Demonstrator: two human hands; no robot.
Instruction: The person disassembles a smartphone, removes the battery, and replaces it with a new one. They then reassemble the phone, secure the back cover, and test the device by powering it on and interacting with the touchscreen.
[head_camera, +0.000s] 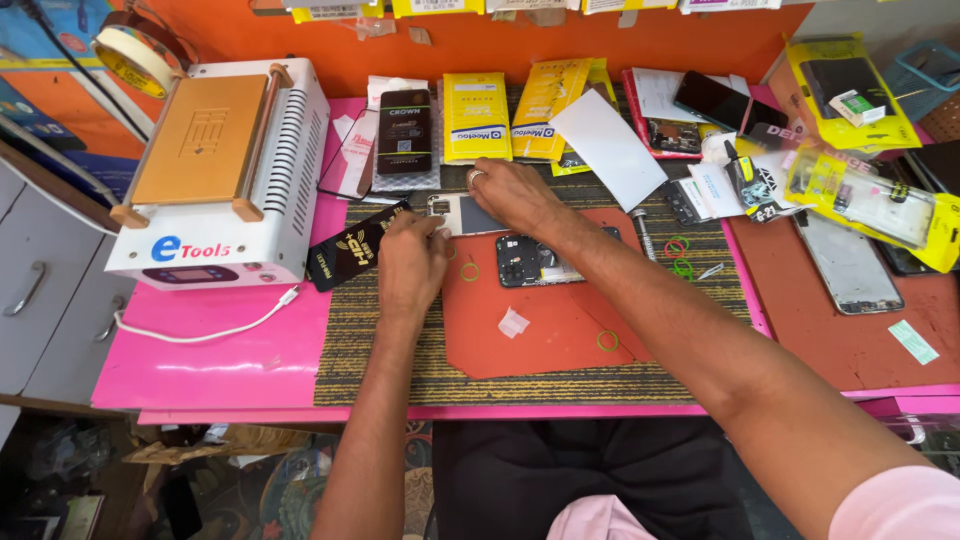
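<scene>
Your left hand (410, 262) and right hand (515, 195) both rest on the silver phone (462, 213), fingers pressing its edges. Just below it lies an opened phone (535, 262) on the red mat (540, 330), green bands (680, 257) to the right, white machine (225, 170) left on the bench (210, 365).

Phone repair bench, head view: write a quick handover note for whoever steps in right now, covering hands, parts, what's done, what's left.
Left hand: resting on the near end of a pale phone part, fingers at its camera corner.
Right hand: pressing on the same part from the far side; ring on one finger.
Parts: opened phone, insides showing, lies on the red mat just right of the hands. Black-and-gold packet sits by the left hand. Screw and small rubber bands lie to the right.
Done: phone is open.
Left: phone not yet closed; pale part still off it.
</scene>
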